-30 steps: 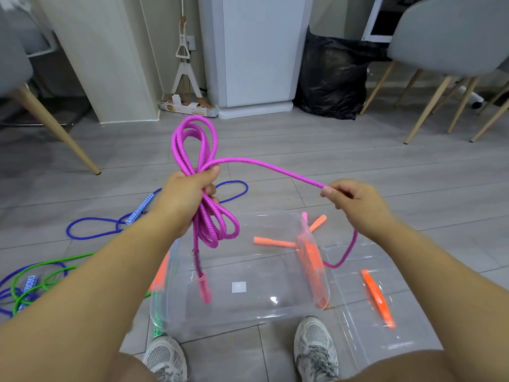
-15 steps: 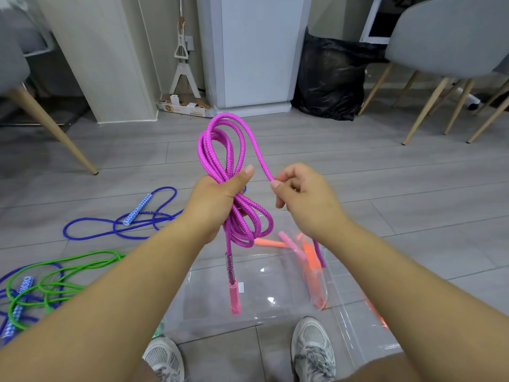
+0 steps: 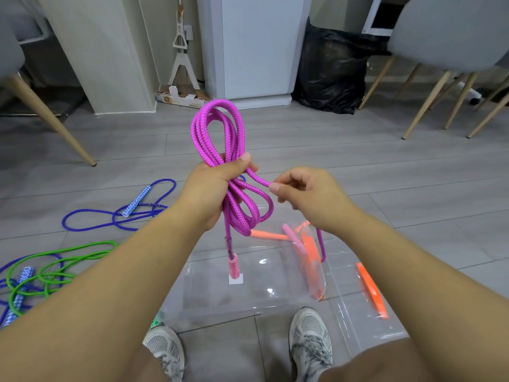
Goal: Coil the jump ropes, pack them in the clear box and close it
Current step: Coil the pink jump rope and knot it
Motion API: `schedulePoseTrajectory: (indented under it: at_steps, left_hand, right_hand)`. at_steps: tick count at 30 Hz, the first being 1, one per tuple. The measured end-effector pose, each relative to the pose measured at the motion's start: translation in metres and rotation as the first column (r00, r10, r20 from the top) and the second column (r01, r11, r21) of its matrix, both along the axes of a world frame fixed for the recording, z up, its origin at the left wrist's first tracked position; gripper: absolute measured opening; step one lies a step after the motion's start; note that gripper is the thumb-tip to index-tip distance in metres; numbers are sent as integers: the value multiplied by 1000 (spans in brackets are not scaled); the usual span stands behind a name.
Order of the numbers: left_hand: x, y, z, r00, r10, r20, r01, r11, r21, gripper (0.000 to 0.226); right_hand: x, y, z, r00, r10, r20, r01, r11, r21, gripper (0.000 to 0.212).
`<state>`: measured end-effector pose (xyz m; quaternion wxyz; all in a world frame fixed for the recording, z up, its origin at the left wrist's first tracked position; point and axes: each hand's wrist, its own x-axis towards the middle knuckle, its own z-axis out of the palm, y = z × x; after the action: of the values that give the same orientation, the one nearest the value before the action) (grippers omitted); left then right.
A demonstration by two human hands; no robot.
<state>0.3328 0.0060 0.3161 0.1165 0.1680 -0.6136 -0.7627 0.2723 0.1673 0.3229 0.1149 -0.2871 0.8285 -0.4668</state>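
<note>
**Magenta rope gathered above the open box**

Near the floor's left edge lie a green jump rope (image 3: 55, 260) and a blue jump rope (image 3: 115, 216). The left hand (image 3: 209, 191) grips the looped magenta jump rope (image 3: 220, 128) over the clear box (image 3: 275, 296). The right hand (image 3: 311, 197) pinches its free strand. The lid (image 3: 355, 321) lies rightmost.

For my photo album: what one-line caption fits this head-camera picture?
Left hand grips a half-coiled magenta jump rope while the right hand pinches its free strand above the open clear box.
</note>
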Motion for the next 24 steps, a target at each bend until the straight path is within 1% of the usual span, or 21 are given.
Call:
schedulePoseTrajectory:
  at_steps: [2,3,6,10,16,18,20,22,24]
  left_hand:
    - [0,-3,1,1000,-3,9,3,999,41,35]
    - [1,-4,1,1000,9,9,-10,997,81,36]
    - [2,-11,5,999,48,5,-48,981,188,30]
    - [4,-23,7,995,93,-31,-79,949,307,30]
    - [4,-36,7,984,167,-66,-129,913,388,31]
    - [4,-36,8,984,167,-59,-134,919,370,32]
    - [5,-33,9,985,170,-43,-149,941,303,32]
    - [6,-30,9,983,183,-16,-178,968,179,32]
    - [7,-26,7,982,186,16,-186,982,-13,34]
  right_hand:
    - [-7,12,-8,1000,3,-5,-3,997,71,11]
    - [-12,19,-13,1000,-8,-1,8,994,107,13]
    - [-26,42,-28,998,-56,37,48,980,192,15]
    - [-35,65,-40,994,-98,53,78,952,297,16]
    - [-42,72,-48,992,-114,44,86,906,415,15]
    - [-42,69,-49,991,-130,24,108,898,428,12]
    - [-41,65,-46,993,-118,-30,118,880,459,13]
    - [-37,60,-39,995,-60,-83,93,870,485,15]
    - [-30,52,-28,994,12,-112,42,885,463,17]
